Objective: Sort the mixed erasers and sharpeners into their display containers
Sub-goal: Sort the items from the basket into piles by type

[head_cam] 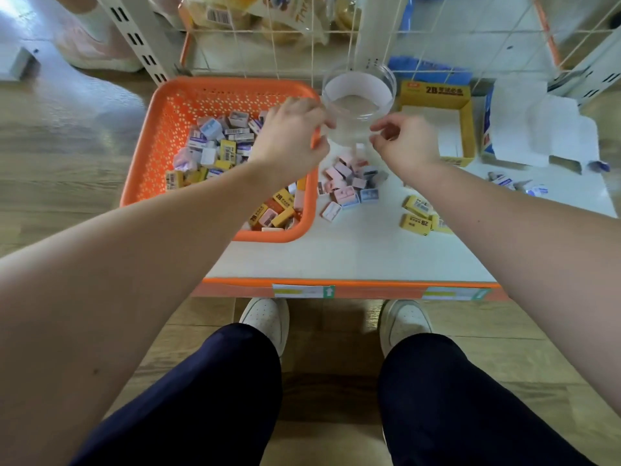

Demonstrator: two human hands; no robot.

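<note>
Left hand (291,136) has its fingers curled onto the left wall of a clear jar (359,99) and holds it. The right hand (405,142) is curled at the jar's right side, fingertips drawn together against it, but blur hides whether they pinch it.

Nearest are the person's dark trouser legs and white shoes (267,319) on the wood floor, toes under a low white shelf (353,253) with an orange front strip. On the shelf near the right forearm lie a few yellow erasers (416,215). Just beyond them sits a loose heap of pink and blue sharpeners (349,183), below the jar.

To the left an orange basket (161,129) holds mixed erasers and sharpeners, and the left forearm crosses over it. The jar stands above the shelf between the hands, a white paper band round its inside, and looks empty. Right of it is an open yellow box (467,126) marked 2B, then torn white packaging (537,129). Farthest back runs a wire grid (336,35) with bagged goods behind it.
</note>
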